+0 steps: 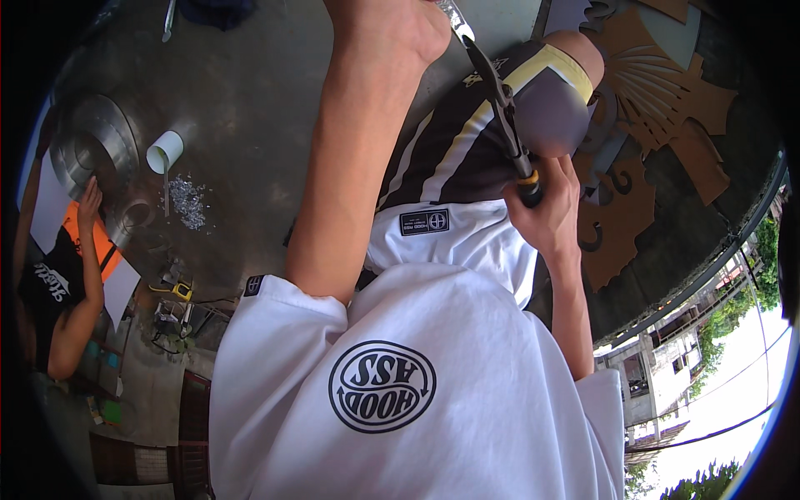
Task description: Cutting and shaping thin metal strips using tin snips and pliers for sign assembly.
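Note:
My right hand (pixel 550 208) is closed around the dark handle, with its yellow-orange band, of a long pair of hand shears (pixel 502 96). The tool slants up and to the left across my dark shorts (pixel 454 137), its silver end reaching the top edge. Beside that end is the heel of my left hand (pixel 408 29); its fingers lie beyond the picture, so what they hold is hidden. Under the tool's tip lies a pale grey flat area (pixel 500 21). A blurred round patch covers part of my lap next to the handle.
Brown cut-out sheets (pixel 650 83) lie at the right. On the dark floor at left are a white cup-like container (pixel 165 152), silvery clippings (pixel 190 204) and a yellow tape measure (pixel 182 290). Another person's hand (pixel 89 200) is beside round metal pieces (pixel 96 137) and an orange item (pixel 108 250).

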Available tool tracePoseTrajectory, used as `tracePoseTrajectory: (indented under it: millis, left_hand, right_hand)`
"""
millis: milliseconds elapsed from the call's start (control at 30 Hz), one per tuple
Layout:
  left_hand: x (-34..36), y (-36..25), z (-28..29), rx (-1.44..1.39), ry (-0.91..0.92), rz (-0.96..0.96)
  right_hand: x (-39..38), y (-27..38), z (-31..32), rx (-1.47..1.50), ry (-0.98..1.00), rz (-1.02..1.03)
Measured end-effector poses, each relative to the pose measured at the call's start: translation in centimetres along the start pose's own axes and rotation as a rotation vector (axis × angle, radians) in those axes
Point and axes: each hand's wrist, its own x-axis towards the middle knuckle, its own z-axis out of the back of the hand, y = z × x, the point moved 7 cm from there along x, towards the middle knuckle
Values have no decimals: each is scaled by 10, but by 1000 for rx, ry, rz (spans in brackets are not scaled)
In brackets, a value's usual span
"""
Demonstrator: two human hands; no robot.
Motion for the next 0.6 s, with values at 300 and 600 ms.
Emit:
tracePoseTrajectory:
  millis: [300, 600]
  left_hand:
    - [-3, 0, -5, -55, 104, 67]
    - [-5, -8, -11, -111, 201, 61]
  right_hand:
    - [2, 0, 4, 50, 37, 4]
    - [4, 3, 9, -33, -77, 114]
